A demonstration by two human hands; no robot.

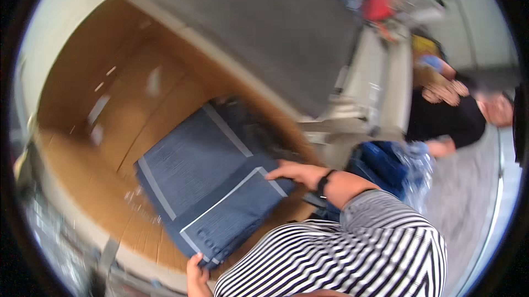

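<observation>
A folded blue sheet [198, 170], crossed by pale grey stripes and marked with white lines, is held over the opening of a large cardboard box [82, 170], toward the box's near right corner. The left hand [196, 274] grasps the sheet's nearest corner, with the thumb on top. The right hand [295, 172] grasps the sheet's right edge; some of its fingers are hidden, and a black band [325, 184] circles that wrist. Dark, shiny plastic [262, 131] shows just beyond the sheet, beside the box's right wall. White scraps [99, 108] lie inside the box, toward its far left corner. A grey bench [248, 27] runs along the box's far right edge, with a blurred red thing [377, 5] near the bench's far right corner. A blue bundle [374, 165], partly wrapped in clear plastic [421, 170], is near a co-worker in a black shirt [446, 115].
</observation>
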